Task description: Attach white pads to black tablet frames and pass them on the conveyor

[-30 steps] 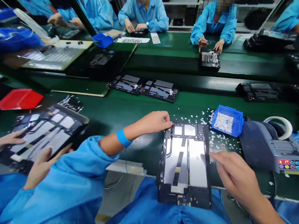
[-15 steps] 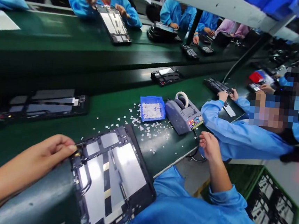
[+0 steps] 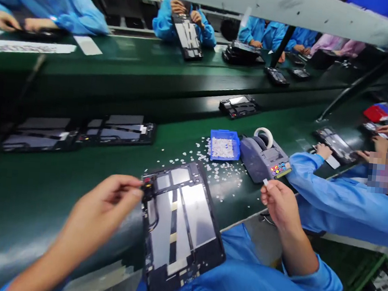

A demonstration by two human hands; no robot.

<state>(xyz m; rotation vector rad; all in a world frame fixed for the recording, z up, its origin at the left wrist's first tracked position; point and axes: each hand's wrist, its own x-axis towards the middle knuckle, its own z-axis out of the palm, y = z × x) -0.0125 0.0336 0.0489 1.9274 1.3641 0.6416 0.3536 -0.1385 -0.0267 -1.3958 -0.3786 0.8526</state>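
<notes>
An opened tablet (image 3: 183, 221) with silver battery cells and black strips lies tilted at the table's front edge, its near end against my blue smock. My left hand (image 3: 107, 210) is closed at its upper left corner, thumb and forefinger pinching the edge beside a small camera module. My right hand (image 3: 280, 205) is raised to the right of the tablet, pinching a small whitish piece of tape (image 3: 265, 182) between thumb and forefinger. Just beyond it stands a grey tape dispenser (image 3: 259, 160) with a white tape roll on top and lit buttons in front.
A blue tray (image 3: 224, 146) of white scraps stands left of the dispenser, with loose scraps scattered around it. More opened tablets (image 3: 117, 129) lie along the back of the green table (image 3: 117, 166). A co-worker's sleeve (image 3: 332, 194) reaches close on the right. A green crate (image 3: 366, 274) stands lower right.
My right hand now shows a small tape piece at its fingertips, in front of the dispenser. My left hand stays at the tablet's corner. The view has swung left.
</notes>
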